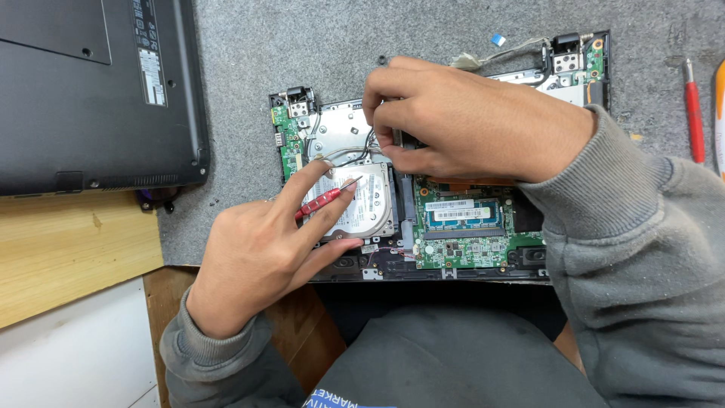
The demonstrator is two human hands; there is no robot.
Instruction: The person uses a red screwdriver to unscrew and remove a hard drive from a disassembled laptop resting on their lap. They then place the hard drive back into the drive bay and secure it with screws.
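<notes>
Tabletop (pixel 68 249): pale wood at the left, with a grey felt mat (pixel 242 45) laid over most of it; one of each.
Closed laptop (pixel 91 91): one, black, lying underside up at the top left, partly on the mat; it bears one long narrow white label (pixel 153 53) running down beside its right edge.
Opened laptop base (pixel 445 227): one, in the middle of the mat, cover off, green board and metal plates bare; two hinge brackets at its far corners.
Right hand (pixel 468 121): over the far middle of the base, fingers bunched and pinched on something small and dark between them; what it is I cannot tell.
Left hand (pixel 264 249): on the near left of the base, forefinger stretched out, the grip closed lightly on the red screwdriver, other fingers resting on the drive.
Hard drive (pixel 362 204): one, silver, seated in the left bay of the base, with one white label on its top, partly under the left fingers.
Memory module (pixel 462 214): one, green, right of the drive, with one white rectangular label along it.
Red screwdriver (pixel 325 201): one, slim, lying across the drive, tip pointing right.
Second red tool (pixel 693 113): one, on the mat at the far right, well apart from both hands.
</notes>
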